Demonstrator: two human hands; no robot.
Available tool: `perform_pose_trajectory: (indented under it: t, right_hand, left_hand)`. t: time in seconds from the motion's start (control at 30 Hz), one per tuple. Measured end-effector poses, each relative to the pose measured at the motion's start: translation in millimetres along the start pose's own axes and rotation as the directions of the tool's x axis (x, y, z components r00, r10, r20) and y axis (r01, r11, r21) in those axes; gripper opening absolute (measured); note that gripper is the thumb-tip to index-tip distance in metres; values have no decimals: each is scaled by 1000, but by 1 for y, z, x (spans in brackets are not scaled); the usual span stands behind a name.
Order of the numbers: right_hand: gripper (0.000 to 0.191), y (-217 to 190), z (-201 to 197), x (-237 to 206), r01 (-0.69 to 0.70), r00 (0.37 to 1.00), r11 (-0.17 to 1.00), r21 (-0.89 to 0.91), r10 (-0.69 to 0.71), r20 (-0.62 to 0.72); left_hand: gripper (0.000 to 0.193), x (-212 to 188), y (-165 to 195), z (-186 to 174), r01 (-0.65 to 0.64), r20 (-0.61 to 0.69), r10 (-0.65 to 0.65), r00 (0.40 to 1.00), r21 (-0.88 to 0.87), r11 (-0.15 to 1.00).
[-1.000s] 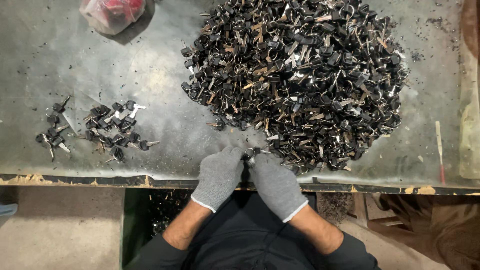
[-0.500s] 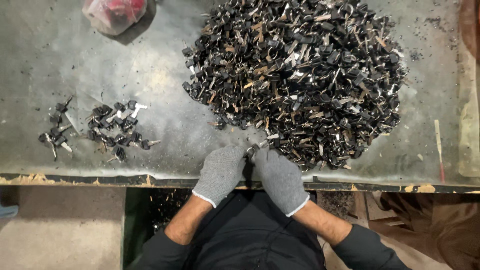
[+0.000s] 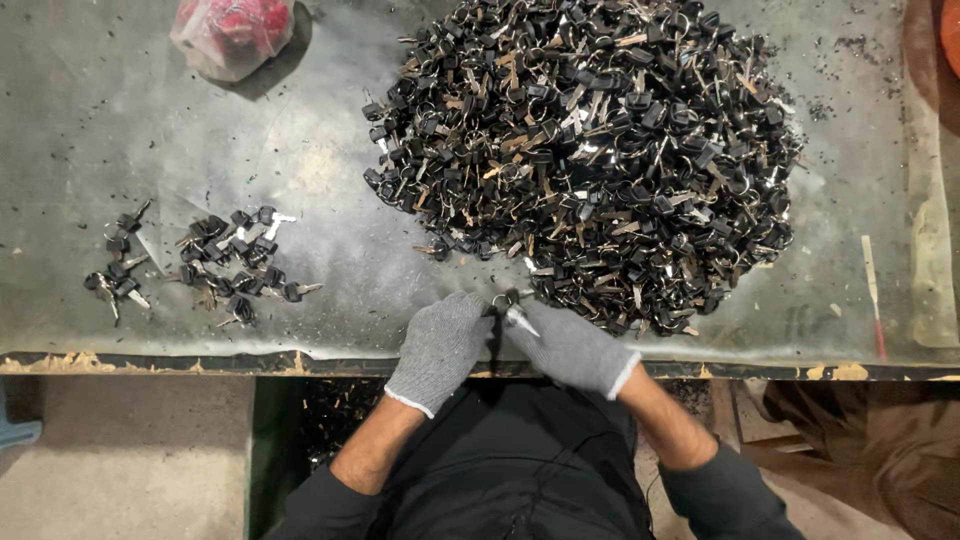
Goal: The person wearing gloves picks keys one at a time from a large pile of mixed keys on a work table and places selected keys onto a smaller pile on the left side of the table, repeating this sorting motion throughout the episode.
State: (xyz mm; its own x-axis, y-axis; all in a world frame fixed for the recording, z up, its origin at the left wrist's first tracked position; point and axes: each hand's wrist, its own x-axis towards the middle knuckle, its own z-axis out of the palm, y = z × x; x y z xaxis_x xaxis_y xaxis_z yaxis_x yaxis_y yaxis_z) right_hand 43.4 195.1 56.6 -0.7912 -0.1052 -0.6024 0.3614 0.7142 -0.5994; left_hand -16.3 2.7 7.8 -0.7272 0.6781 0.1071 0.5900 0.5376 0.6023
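Both gloved hands, left hand (image 3: 441, 345) and right hand (image 3: 570, 346), grip one key (image 3: 516, 316) at the bench (image 3: 300, 160) edge, beside the key pile (image 3: 590, 150); separating appears under way

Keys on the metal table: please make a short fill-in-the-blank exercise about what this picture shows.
1. The big heap of black-headed keys lies to the ____ of the small group of keys.
2. Both hands, left hand and right hand, wear ____ knit gloves.
3. The clear bag in the far left corner holds something ____.

Missing words: right; grey; red
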Motion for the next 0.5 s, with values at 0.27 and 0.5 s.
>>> perform_pose_trajectory:
  t: [0.27, 0.5]
  right_hand:
    - [35, -17, 48, -4, -86, 870, 934, -346, -99, -482]
    - [29, -8, 39, -1, -92, 893, 878, -470, -136, -429]
  left_hand:
    - [10, -8, 5, 4, 18, -53, -16, 998, 37, 999]
    - [14, -6, 4, 3, -66, -70, 69, 995, 52, 996]
